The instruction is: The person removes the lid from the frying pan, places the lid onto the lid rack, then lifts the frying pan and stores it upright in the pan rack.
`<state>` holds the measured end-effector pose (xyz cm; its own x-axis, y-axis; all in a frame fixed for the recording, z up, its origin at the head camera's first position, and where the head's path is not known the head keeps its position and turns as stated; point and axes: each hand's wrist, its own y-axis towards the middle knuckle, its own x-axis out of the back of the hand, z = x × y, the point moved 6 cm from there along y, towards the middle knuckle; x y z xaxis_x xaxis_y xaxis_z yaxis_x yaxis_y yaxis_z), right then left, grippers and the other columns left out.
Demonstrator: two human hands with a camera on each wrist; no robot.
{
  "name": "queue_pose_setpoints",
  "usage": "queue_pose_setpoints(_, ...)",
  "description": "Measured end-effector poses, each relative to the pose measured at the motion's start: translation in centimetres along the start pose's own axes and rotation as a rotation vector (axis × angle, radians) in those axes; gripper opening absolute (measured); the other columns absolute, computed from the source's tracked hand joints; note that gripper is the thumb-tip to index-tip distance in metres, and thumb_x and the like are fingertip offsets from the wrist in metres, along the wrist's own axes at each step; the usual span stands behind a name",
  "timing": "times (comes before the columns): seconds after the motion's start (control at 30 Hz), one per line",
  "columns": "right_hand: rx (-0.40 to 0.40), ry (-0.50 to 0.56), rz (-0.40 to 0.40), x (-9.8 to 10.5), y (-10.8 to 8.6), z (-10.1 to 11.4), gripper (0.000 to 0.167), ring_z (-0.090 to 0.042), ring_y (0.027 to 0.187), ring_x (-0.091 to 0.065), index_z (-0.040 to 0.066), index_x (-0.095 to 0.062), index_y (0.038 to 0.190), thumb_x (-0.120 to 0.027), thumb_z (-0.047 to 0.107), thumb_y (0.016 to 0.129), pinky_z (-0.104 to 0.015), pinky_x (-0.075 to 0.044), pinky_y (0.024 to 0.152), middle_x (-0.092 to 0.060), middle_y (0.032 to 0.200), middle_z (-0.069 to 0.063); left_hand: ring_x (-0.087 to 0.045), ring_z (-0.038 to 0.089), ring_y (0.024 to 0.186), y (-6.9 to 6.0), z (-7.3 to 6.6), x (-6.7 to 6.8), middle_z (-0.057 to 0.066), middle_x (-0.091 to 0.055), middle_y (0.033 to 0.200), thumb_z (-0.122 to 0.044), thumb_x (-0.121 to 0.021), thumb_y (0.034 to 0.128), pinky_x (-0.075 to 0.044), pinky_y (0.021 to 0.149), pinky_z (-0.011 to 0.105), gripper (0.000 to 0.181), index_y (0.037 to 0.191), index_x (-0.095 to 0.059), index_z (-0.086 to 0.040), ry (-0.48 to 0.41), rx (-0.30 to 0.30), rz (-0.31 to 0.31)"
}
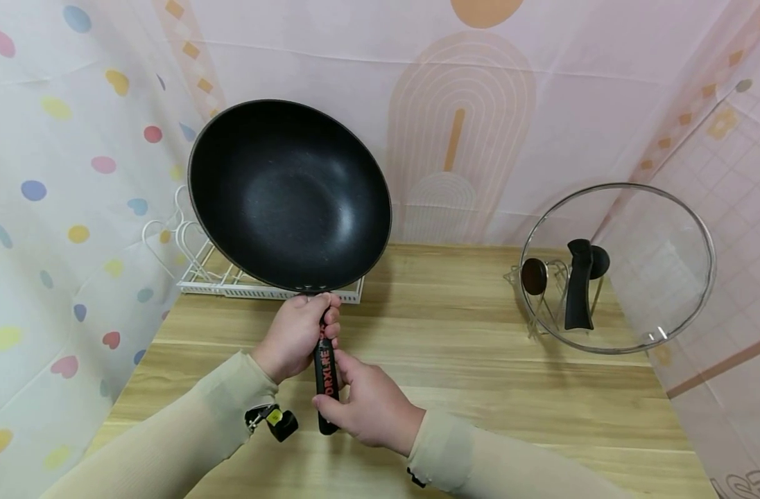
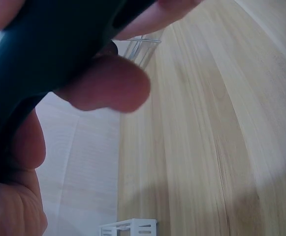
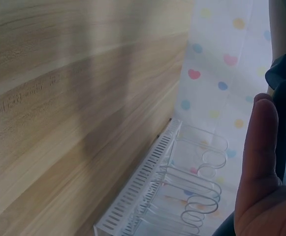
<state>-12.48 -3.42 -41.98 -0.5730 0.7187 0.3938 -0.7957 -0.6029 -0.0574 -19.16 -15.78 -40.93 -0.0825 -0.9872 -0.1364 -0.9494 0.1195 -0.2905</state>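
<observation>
A black wok, tilted so its inside faces me, is held up over the table. My left hand grips its black handle close to the pan, fingers curled round it, and the left wrist view shows the handle large and near. Lower down, my right hand holds the handle near its end, thumb across the front. The right wrist view shows that thumb lying along the handle, while the other fingers are mostly hidden.
Behind the wok stands a white wire dish rack, partly covered. At the right, a glass lid with a black knob handle leans upright in a wire stand. Patterned curtains enclose the wooden table.
</observation>
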Motion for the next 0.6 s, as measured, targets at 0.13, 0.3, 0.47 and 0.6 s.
queue_pose_setpoints(0.13,0.005,-0.06,0.004,-0.05,0.1,0.05,0.031,-0.001,0.044,-0.051,0.018,-0.06,0.125,-0.072,0.024,0.097,-0.021,-0.045,0.048,-0.066,0.078,0.011,-0.046,0.01,0.061,-0.15,-0.12,0.12,-0.006,-0.047,0.072,-0.023,-0.034,0.1144,-0.048,0.06,0.025,0.025,0.104,-0.052,-0.008,0.013,-0.009,-0.012)
queue_pose_setpoints(0.3,0.0,-0.091,0.014,-0.22,0.15,0.12,0.038,-0.001,0.047,-0.055,0.018,-0.057,0.132,-0.07,0.025,0.098,-0.021,-0.048,0.053,-0.066,0.072,0.012,-0.047,0.01,0.06,-0.32,-0.22,0.24,-0.006,-0.048,0.072,-0.022,-0.034,0.114,-0.049,0.06,0.025,0.025,0.103,-0.052,-0.008,0.027,-0.022,-0.039)
queue_pose_setpoints(0.47,0.021,-0.124,-0.007,-0.29,0.27,0.24,0.04,0.0,0.049,-0.053,0.017,-0.057,0.132,-0.073,0.024,0.096,-0.019,-0.047,0.054,-0.066,0.076,0.01,-0.047,0.01,0.06,-0.4,-0.26,0.45,-0.005,-0.048,0.072,-0.022,-0.034,0.1141,-0.049,0.06,0.026,0.025,0.104,-0.052,-0.007,0.034,-0.027,-0.061)
queue_pose_setpoints(0.6,0.028,-0.112,0.0,-0.5,0.32,0.16,0.046,0.001,0.059,-0.056,0.02,-0.055,0.135,-0.076,0.022,0.094,-0.019,-0.048,0.058,-0.068,0.082,0.01,-0.047,0.009,0.06,-0.38,-0.35,0.71,-0.005,-0.049,0.071,-0.021,-0.034,0.1142,-0.049,0.059,0.025,0.025,0.104,-0.053,-0.007,0.034,-0.031,-0.082)
